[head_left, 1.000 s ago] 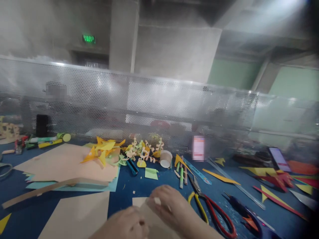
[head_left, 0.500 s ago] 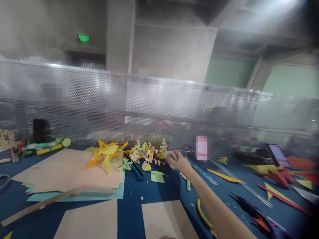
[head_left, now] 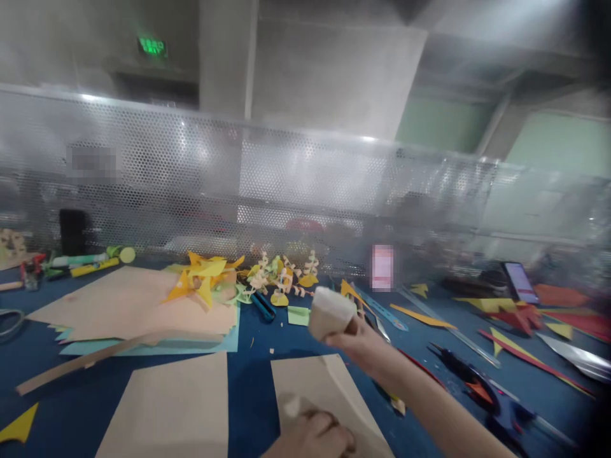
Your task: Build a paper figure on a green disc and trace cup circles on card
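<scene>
In my right hand (head_left: 351, 337) is a white, roll-like piece (head_left: 329, 313) with a rounded beige side, lifted above the table; its exact kind is unclear. My left hand (head_left: 317, 437) enters at the bottom centre with curled fingers, over a beige paper sheet (head_left: 305, 375). Something pale and blurred shows by its fingertips; I cannot make out what it is. A second beige sheet (head_left: 176, 407) lies to the left. Just beyond the right hand's piece is a small light green paper (head_left: 298, 315).
A paper stack (head_left: 124, 305) with a yellow paper star (head_left: 205, 280) lies left. Curled paper pieces (head_left: 281, 273) and a teal cutter (head_left: 263, 305) are mid-back. A dark blue glue gun (head_left: 496, 394), rulers and coloured scraps lie right. A perforated metal screen (head_left: 296, 184) stands behind.
My right hand has brought the white roll-like piece from the back of the table towards me and up. My left hand has come further into view over the beige sheet. The view has tilted down slightly.
</scene>
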### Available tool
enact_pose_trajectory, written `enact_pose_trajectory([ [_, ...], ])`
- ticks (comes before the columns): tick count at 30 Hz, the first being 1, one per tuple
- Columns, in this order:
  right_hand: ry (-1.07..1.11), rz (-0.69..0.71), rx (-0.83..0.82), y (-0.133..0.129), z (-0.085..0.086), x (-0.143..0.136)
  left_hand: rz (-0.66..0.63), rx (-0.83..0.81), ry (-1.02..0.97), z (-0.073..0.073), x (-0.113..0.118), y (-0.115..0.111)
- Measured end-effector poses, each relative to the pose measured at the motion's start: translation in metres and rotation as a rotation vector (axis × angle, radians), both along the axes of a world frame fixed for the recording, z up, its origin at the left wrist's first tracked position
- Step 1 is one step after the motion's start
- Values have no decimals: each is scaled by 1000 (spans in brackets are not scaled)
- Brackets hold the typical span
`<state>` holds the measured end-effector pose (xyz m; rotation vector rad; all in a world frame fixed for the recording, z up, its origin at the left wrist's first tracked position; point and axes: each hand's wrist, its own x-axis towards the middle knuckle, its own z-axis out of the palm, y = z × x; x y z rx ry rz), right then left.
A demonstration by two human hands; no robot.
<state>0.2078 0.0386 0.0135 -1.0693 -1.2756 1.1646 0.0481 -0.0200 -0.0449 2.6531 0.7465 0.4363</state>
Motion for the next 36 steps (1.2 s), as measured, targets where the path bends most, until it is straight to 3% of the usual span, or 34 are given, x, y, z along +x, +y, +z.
enact_pose_trajectory([
  [4, -57, 190, 0, -33, -25, -17, 5, 65, 30, 8, 0, -4],
  [9, -271, 286, 188, -41, -26, -17, -28, 116, -121, 11, -11, -11],
  [12, -366, 311, 229, -39, -27, -15, -85, 69, -253, 25, -23, -15],
  [13, -373, 323, 236, -38, -28, -15, -20, 95, -299, 32, -27, -15],
  [16, -377, 328, 269, -41, -28, -18, 474, 102, -415, 50, -36, -7],
  [18, -394, 318, 272, -44, -25, -22, 590, 34, -514, 57, -38, 3],
  [22, -409, 402, 217, -47, -11, -18, 382, -309, -547, 56, -37, 20],
  [24, -562, 438, 188, -41, 2, -4, 343, -366, -546, 53, -36, 23],
  [26, -904, 336, 164, -25, 18, 18, 364, -371, -539, 52, -35, 23],
  [30, -1144, 22, 27, 22, 39, 70, 396, -381, -516, 52, -35, 21],
  [33, -1302, -180, -88, 53, 34, 91, 396, -377, -497, 52, -36, 22],
  [36, -1403, -227, -181, 71, 18, 92, 398, -372, -499, 53, -36, 22],
])
